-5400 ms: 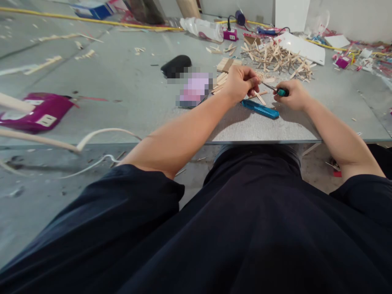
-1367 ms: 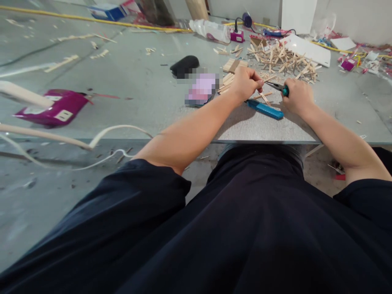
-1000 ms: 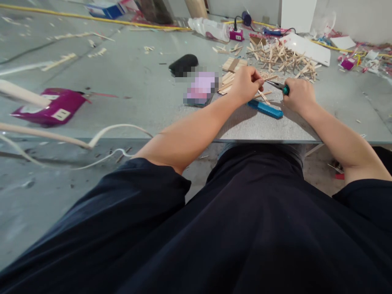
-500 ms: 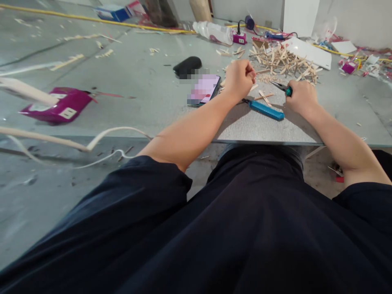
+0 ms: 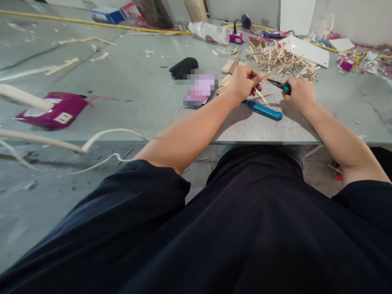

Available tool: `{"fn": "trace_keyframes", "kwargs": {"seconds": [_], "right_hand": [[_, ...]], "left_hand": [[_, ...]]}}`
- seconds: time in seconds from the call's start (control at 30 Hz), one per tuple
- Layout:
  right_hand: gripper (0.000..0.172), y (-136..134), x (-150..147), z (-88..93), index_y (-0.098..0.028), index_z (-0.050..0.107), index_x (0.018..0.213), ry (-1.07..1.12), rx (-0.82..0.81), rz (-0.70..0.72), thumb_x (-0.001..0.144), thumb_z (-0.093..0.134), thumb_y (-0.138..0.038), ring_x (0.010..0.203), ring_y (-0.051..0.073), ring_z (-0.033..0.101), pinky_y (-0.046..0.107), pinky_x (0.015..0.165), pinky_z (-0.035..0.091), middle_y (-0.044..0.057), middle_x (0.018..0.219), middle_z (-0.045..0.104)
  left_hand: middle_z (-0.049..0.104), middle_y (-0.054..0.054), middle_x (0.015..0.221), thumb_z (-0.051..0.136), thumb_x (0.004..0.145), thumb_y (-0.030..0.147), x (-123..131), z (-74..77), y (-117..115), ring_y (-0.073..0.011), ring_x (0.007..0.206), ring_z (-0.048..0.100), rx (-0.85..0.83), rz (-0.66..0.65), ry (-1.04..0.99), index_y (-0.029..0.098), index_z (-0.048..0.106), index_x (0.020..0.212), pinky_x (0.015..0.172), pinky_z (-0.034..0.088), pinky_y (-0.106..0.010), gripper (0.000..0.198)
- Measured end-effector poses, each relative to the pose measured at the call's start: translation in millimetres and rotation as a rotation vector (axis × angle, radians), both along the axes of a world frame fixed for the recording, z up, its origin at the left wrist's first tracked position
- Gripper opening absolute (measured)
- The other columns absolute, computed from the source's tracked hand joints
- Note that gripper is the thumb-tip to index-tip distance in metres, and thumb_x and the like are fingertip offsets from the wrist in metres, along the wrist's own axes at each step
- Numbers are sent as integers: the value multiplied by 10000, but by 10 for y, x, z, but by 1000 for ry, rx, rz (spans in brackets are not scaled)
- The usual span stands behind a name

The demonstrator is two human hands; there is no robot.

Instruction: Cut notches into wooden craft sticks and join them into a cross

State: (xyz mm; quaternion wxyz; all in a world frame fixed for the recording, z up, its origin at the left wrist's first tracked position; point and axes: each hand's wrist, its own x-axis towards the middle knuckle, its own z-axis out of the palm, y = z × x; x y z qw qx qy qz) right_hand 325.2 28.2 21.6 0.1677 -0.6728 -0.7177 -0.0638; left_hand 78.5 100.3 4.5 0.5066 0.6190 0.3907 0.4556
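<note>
My left hand (image 5: pixel 244 83) pinches a thin wooden stick (image 5: pixel 267 75) that points right, toward the pliers. Wrapped in my right hand (image 5: pixel 299 93) are the green-handled pliers (image 5: pixel 277 83), their dark jaws pointing left at the stick; contact between the two cannot be made out. Just below the hands lies a blue cutter (image 5: pixel 264 110), beside a few crossed loose sticks (image 5: pixel 262 98). More sticks (image 5: pixel 224 83) and a light wooden block (image 5: pixel 229 66) lie left of my left hand.
A heap of sticks (image 5: pixel 278 59) spreads behind my hands, near a white board (image 5: pixel 306 51). A phone (image 5: pixel 200 90), a black case (image 5: pixel 184 68) and a plastic bottle (image 5: pixel 211 32) lie to the left. A purple packet (image 5: pixel 55 109) sits far left on the table (image 5: pixel 147 102).
My left hand has turned and lowered slightly, and a stick now shows in its fingers. The block and sticks beside it are more exposed. The view has shifted a little.
</note>
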Motion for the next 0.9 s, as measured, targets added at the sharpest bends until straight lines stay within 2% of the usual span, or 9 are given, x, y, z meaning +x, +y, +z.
{"fn": "trace_keyframes", "kwargs": {"seconds": [0.1,0.2,0.37,0.63,0.8,0.9], "right_hand": [[208,7,21,-23,-307,803,1261,38,10,30,1065,734,-316,1338,473,779,671,1146,582,156,1384,891],[224,47,74,-87,-346,828,1236,75,85,88,1031,742,-377,1294,479,794,677,1114,617,123,1315,908],[350,116,145,-181,-304,853,1305,43,189,141,967,763,-321,1252,460,825,649,1101,655,121,1293,914],[247,201,217,-242,-283,815,1249,76,167,221,1004,794,-298,1354,480,810,655,1160,637,141,1337,882],[214,246,306,-266,-355,785,1257,66,195,341,1042,776,-351,1272,403,784,640,1137,621,84,1318,885],[188,280,340,-296,-357,801,1249,95,204,411,1076,776,-428,1252,391,758,643,1126,608,82,1296,887]], "left_hand": [[745,22,652,836,1115,145,7,40,-59,-50,465,532,-45,-42,-48,214,671,772,508,383,-203,387],[754,22,657,801,1142,132,20,71,-114,-48,473,543,-74,-51,-60,204,677,776,528,398,-195,393],[740,33,676,797,1157,132,23,114,-198,-33,468,540,-118,-82,-99,192,682,792,536,399,-176,387],[738,24,708,724,1198,133,28,92,-218,-35,489,555,-167,-154,-131,182,679,806,561,400,-185,398],[716,27,693,738,1198,138,27,78,-234,-36,494,539,-162,-178,-133,184,665,793,556,381,-192,414],[717,41,683,739,1190,125,30,76,-262,-34,495,544,-156,-160,-130,186,664,813,566,407,-175,389]]}}
